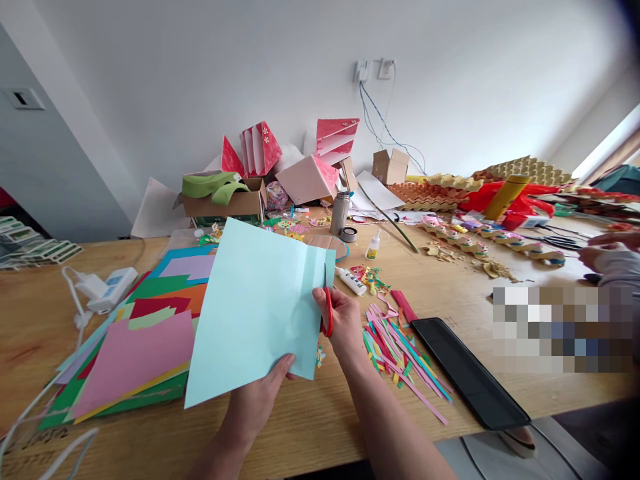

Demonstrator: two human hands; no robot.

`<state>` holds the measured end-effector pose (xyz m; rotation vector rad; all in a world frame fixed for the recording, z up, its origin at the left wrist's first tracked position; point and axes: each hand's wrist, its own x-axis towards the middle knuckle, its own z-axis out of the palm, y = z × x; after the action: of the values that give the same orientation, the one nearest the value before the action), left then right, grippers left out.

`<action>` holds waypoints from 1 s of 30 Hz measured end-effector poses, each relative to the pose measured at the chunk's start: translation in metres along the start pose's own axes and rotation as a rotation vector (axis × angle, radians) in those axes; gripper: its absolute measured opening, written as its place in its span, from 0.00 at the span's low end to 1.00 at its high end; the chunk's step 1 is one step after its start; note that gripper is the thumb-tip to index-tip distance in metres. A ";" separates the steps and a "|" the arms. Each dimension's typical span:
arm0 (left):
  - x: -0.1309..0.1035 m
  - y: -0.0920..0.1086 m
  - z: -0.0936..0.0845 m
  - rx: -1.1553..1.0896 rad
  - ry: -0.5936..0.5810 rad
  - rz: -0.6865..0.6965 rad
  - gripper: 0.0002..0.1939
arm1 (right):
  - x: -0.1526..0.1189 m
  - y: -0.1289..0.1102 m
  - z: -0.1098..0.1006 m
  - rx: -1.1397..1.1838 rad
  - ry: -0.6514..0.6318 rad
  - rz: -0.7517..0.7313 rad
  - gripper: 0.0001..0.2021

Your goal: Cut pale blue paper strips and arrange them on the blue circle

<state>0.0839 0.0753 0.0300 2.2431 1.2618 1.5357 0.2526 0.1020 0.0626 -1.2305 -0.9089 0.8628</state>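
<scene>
A light blue sheet of paper (255,313) is held up over the table, with fold lines near its right edge. My left hand (260,400) grips its lower edge, the thumb in front and the fingers mostly hidden behind. At the sheet's right edge my right hand (343,320) is closed around red-handled scissors (328,312), whose blades point up along the folded strip. A stack of coloured paper (135,360) lies to the left. Right of my right hand is a pile of thin paper strips (400,353), beside a black tablet (470,373).
Glue bottles (351,281), a metal flask (341,213) and paper scraps lie beyond the sheet. A power strip (113,290) with white cables is at the left. Boxes and egg trays (430,197) line the wall. Another person's hands (607,250) are at the far right.
</scene>
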 end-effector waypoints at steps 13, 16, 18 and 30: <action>-0.006 -0.010 0.000 -0.050 -0.096 -0.077 0.14 | 0.001 0.002 -0.001 -0.032 -0.045 -0.013 0.26; -0.005 -0.009 0.000 -0.066 -0.103 -0.097 0.15 | 0.000 0.002 0.000 -0.019 -0.066 -0.017 0.26; -0.005 -0.009 0.000 -0.063 -0.108 -0.093 0.14 | 0.001 0.002 0.000 -0.020 -0.065 -0.017 0.26; -0.006 -0.010 0.000 -0.070 -0.150 -0.054 0.14 | 0.002 -0.002 -0.003 -0.027 -0.019 -0.063 0.25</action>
<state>0.0780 0.0775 0.0209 2.2150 1.1980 1.3437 0.2562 0.1026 0.0645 -1.2127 -0.9726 0.8156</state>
